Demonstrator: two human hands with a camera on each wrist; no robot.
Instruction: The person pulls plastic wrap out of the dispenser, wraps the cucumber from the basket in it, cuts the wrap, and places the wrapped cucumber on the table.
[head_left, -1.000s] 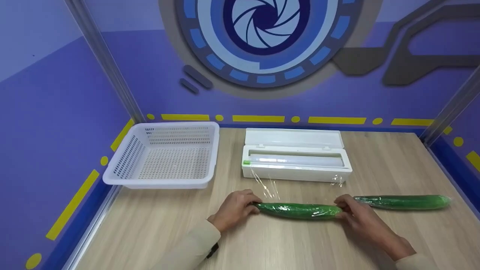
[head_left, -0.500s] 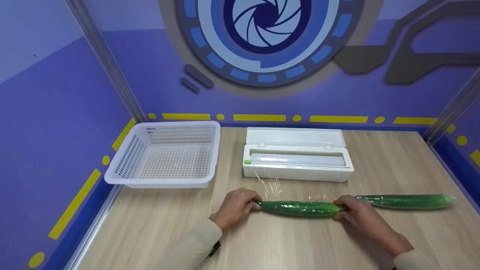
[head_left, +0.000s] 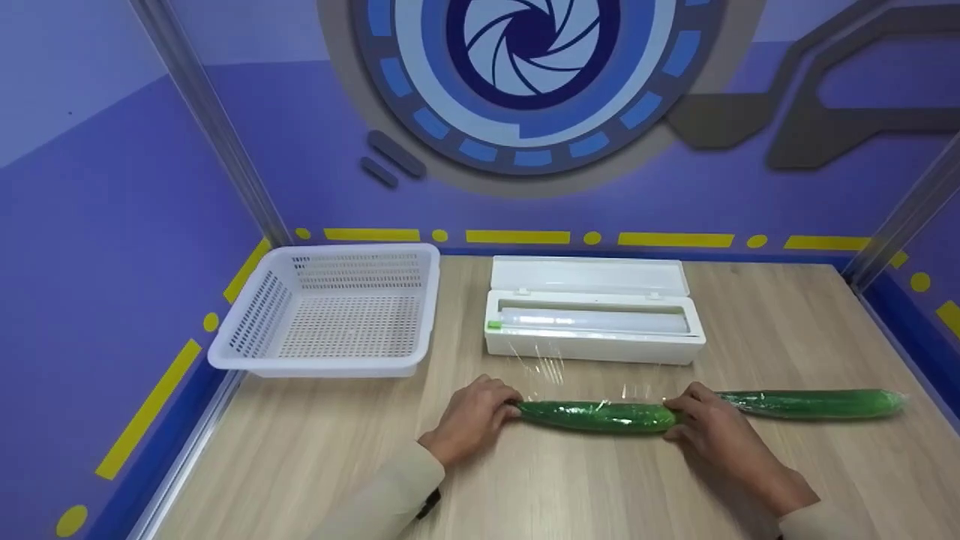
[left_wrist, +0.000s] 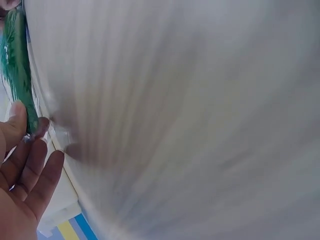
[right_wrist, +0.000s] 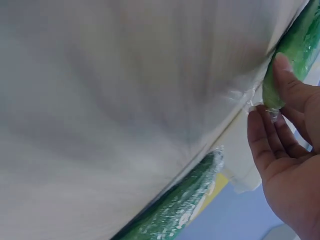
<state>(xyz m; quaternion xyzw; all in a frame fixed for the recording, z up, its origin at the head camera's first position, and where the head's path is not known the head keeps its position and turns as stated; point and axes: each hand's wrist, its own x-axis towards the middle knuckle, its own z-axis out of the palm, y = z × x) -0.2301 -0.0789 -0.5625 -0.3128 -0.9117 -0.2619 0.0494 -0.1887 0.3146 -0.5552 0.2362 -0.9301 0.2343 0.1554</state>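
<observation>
A green cucumber [head_left: 592,417] wrapped in clear cling film lies crosswise on the table, held at both ends. My left hand [head_left: 474,417] pinches its left end between thumb and fingers, as the left wrist view also shows on the cucumber [left_wrist: 19,70]. At the paler right end, my right hand [head_left: 716,431] pinches it; in the right wrist view a twist of film shows by the fingers [right_wrist: 260,132]. Loose film [head_left: 551,367] glints between the cucumber and the white cling film box [head_left: 592,348], whose lid stands open over the roll [head_left: 592,320].
A second wrapped cucumber [head_left: 817,403] lies to the right, just beyond my right hand. The white plastic basket [head_left: 319,365] stands at the back left. Blue-purple panels [head_left: 600,206] wall in the wooden table [head_left: 570,495] at the back and sides.
The right hand has shifted slightly left along the cucumber's end, its knuckles a little higher. The left hand keeps its hold and the cucumber has barely moved.
</observation>
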